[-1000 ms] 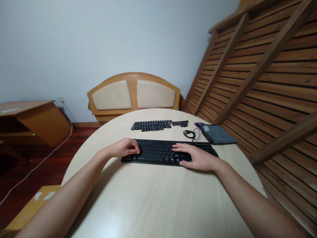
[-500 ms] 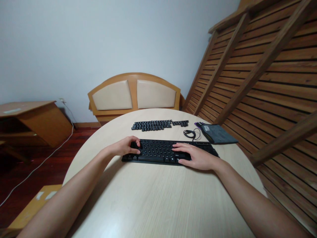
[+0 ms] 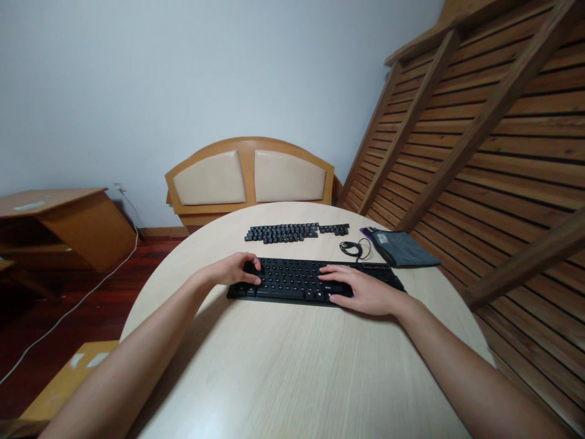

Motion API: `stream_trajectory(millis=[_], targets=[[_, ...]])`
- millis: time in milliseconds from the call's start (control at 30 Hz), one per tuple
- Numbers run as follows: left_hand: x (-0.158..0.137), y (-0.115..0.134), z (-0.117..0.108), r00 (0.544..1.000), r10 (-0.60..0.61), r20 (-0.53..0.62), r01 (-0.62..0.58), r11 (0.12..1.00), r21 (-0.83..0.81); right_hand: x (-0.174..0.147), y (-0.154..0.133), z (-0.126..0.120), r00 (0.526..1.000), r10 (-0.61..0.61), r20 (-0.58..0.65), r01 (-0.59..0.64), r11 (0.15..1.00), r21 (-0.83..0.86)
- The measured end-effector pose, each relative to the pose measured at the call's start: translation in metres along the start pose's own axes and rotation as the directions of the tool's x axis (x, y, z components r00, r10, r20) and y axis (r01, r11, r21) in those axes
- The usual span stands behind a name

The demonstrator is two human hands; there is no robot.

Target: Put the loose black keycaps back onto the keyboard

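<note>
- On the round, pale wood-grain table, the long black plastic keyboard lies at 12 o'clock from you; let it rest flat, since a slide would likely upset your finger work.
- Your right hand spreads palm-down over the keyboard's 3 o'clock half, its fingers extended and the keys under them; light, even weight there should brace it well.
- Your left hand bends over the 9 o'clock end, thumb and forefinger parted, forefinger toward 12; keys lie beneath them, but whether one is caught between cannot be told. Straight up-and-down moves should strain the keys least.
- The small black keycaps, in rows at 12 o'clock beyond the keyboard, sit clear of your fingers; low wrists should avoid scattering them.
</note>
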State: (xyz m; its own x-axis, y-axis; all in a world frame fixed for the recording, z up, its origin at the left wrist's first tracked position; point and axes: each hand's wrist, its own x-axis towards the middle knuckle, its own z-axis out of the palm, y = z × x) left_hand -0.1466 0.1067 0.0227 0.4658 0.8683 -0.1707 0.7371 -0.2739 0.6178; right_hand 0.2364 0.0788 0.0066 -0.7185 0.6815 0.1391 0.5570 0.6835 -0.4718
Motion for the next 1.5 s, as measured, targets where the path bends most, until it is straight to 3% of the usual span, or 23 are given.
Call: stream_trajectory(millis=[467, 600, 700, 800, 1167, 1500], targets=[[-0.003, -0.002, 0.000, 0.995, 0.054, -0.087, -0.048, 0.997, 0.067, 0.000, -0.001, -0.001, 1.000, 0.012, 0.008, -0.012, 1.000, -0.008], [0.013, -0.009, -0.003, 0.968, 0.066, -0.241, -0.035, 0.991, 0.131, 0.000, -0.001, 0.000, 1.000, 0.008, 0.007, -0.008, 1.000, 0.001], [0.034, -0.018, -0.006, 0.923, 0.051, -0.383, 0.036, 0.976, 0.217, -0.001, 0.000, 0.000, 1.000, 0.000, 0.001, 0.000, 1.000, 0.025], [0.053, -0.024, -0.010, 0.891, 0.049, -0.452, 0.099, 0.949, 0.298, -0.001, 0.001, 0.000, 1.000, -0.002, -0.003, 0.002, 0.999, 0.035], [0.089, -0.018, -0.003, 0.887, -0.018, -0.461, 0.256, 0.851, 0.459, 0.000, 0.000, 0.000, 1.000, -0.004, -0.006, 0.005, 0.999, 0.035], [0.080, -0.014, -0.003, 0.874, -0.042, -0.483, 0.283, 0.853, 0.438, -0.001, -0.002, 0.000, 1.000, 0.009, -0.006, -0.009, 1.000, 0.027]])
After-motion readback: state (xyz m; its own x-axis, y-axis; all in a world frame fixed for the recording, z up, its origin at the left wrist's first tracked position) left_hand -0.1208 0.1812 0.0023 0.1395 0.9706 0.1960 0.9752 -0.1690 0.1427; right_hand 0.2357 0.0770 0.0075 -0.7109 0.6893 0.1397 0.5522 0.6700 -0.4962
